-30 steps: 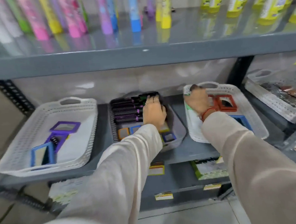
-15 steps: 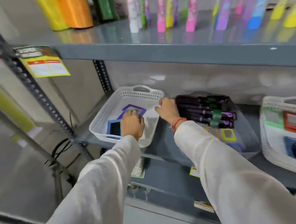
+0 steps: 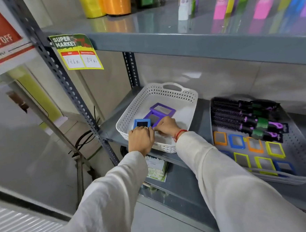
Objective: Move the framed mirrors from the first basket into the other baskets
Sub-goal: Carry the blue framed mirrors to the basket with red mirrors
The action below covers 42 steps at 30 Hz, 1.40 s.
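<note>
A white perforated basket [image 3: 191,102] sits at the left end of the lower shelf. It holds two purple framed mirrors [image 3: 163,109] and a blue framed mirror [image 3: 142,123]. My left hand [image 3: 141,141] reaches over the near rim, its fingers closed on the lower edge of the blue mirror. Beside it, my right hand [image 3: 166,127] is inside the basket and pinches the near corner of the lower purple mirror [image 3: 152,118]. To the right, a grey basket [image 3: 295,142] holds several orange, blue and yellow framed mirrors [image 3: 254,145].
Several purple-and-green hairbrushes [image 3: 242,116] lie at the back of the grey basket. A slotted metal upright [image 3: 69,89] stands left of the white basket. The upper shelf [image 3: 179,39] overhangs close above and carries a price tag [image 3: 78,52].
The view has swung left, away from the right-hand white basket. Both hands left the grey and right baskets and moved into the left white basket, onto the blue and purple mirrors.
</note>
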Tool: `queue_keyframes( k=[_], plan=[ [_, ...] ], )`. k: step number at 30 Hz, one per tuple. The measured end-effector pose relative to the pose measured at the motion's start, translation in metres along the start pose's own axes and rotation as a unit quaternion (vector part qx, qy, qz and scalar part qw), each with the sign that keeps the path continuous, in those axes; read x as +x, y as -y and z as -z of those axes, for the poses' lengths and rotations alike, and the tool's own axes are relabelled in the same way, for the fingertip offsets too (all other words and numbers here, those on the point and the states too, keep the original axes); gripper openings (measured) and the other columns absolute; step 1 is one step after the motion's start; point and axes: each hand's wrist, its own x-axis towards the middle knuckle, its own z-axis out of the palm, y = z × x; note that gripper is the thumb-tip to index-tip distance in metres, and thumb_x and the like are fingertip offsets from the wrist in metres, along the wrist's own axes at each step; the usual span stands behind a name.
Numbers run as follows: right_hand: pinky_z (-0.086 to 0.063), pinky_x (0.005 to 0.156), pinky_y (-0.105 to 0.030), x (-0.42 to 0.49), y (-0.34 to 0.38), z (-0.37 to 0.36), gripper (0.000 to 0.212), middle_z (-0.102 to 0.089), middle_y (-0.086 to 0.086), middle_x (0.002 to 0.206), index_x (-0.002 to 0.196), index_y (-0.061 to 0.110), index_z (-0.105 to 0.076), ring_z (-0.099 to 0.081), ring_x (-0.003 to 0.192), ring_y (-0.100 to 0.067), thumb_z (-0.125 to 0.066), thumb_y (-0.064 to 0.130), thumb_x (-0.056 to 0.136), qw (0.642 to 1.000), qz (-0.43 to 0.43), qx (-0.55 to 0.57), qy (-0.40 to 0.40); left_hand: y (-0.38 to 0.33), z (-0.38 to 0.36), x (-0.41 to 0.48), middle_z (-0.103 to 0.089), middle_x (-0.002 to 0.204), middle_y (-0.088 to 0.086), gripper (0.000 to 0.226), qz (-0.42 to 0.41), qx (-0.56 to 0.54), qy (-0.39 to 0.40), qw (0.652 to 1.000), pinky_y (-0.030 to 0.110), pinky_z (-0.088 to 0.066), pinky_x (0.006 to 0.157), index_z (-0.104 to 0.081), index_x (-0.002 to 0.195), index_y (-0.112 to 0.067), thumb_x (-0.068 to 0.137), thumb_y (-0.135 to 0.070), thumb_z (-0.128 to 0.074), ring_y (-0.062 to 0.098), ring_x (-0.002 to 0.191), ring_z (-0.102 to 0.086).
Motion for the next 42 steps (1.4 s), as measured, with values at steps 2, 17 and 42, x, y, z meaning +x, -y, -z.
queue_keyframes(
  k=[2, 17, 42],
  plan=[
    [-0.053, 0.068, -0.028, 0.002, 0.0, -0.006, 0.035, -0.054, 0.003, 0.04, 0.052, 0.012, -0.054, -0.05, 0.046, -0.011, -0.075, 0.022, 0.078, 1.0, -0.008, 0.006, 0.005, 0.001, -0.003, 0.001, -0.068, 0.073, 0.015, 0.042, -0.003, 0.012, 0.004, 1.0, 0.034, -0.038, 0.075, -0.046, 0.06, -0.011, 0.097, -0.025, -0.031, 0.033, 0.074, -0.06],
    [-0.039, 0.04, -0.018, 0.012, -0.002, -0.017, 0.021, -0.056, -0.004, 0.053, 0.059, 0.012, -0.057, -0.049, 0.042, -0.014, -0.068, 0.012, 0.077, 0.996, -0.041, 0.079, 0.028, 0.002, -0.002, 0.0, -0.07, 0.078, 0.01, 0.04, -0.018, 0.069, 0.037, 0.997, 0.035, -0.034, 0.081, -0.054, 0.068, -0.015, 0.097, -0.025, -0.028, 0.029, 0.069, -0.054],
    [-0.047, 0.074, -0.021, -0.131, -0.117, 0.254, 0.028, -0.07, -0.022, 0.109, 0.102, -0.007, -0.069, -0.058, 0.086, -0.017, -0.07, 0.013, 0.083, 0.926, -0.05, 0.145, -0.345, -0.213, 0.035, 0.017, -0.064, 0.107, 0.03, 0.043, -0.077, -0.192, 0.011, 0.978, 0.044, -0.047, 0.086, -0.062, 0.098, 0.004, 0.099, -0.029, -0.036, 0.044, 0.103, -0.058]
  ],
)
